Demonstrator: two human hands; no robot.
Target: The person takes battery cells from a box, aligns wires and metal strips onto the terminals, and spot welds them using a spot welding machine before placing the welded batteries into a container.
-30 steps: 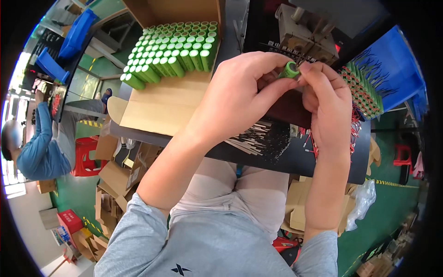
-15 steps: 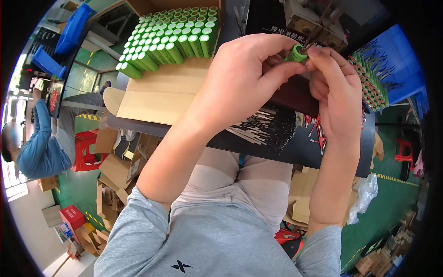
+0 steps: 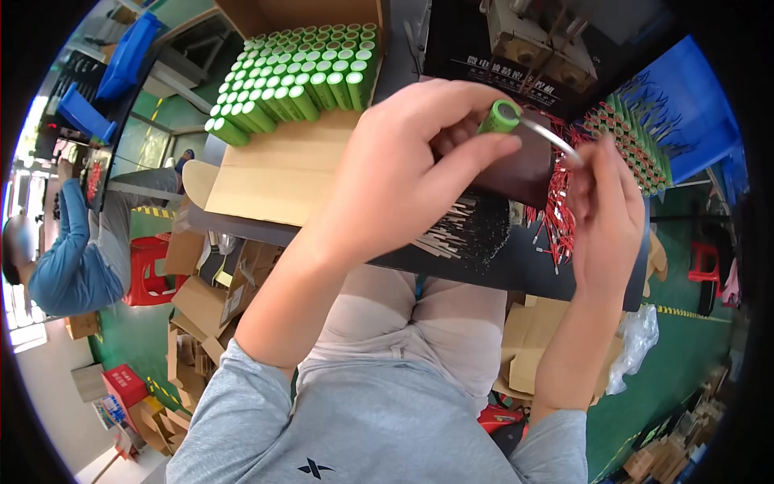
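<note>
My left hand point(image 3: 423, 157) pinches a green cylindrical battery cell point(image 3: 501, 119) between thumb and fingers, its ring-shaped end tilted up. A thin silvery metal strip point(image 3: 548, 137) runs from that end across to my right hand point(image 3: 605, 206). The strip's far end lies between my right thumb and fingers, slightly blurred; how it joins the cell is too small to tell. Just behind the cell stands a black machine point(image 3: 516, 77) with a metal head and thin upright rods. Below my hands, strips with black sleeves point(image 3: 459, 238) and red wires point(image 3: 558, 214) lie on the dark table.
At the left, a cardboard box point(image 3: 266, 173) holds rows of green cells point(image 3: 310, 73). More cells with dark leads stand by a blue bin point(image 3: 709, 121) on the right. A seated person point(image 3: 72, 250) works at another bench. Cardboard boxes point(image 3: 201, 302) sit below the table.
Both hands have come away from the machine's rods. My left hand moved slightly left and down with the cell; my right hand moved down and away, so the strip now shows between them.
</note>
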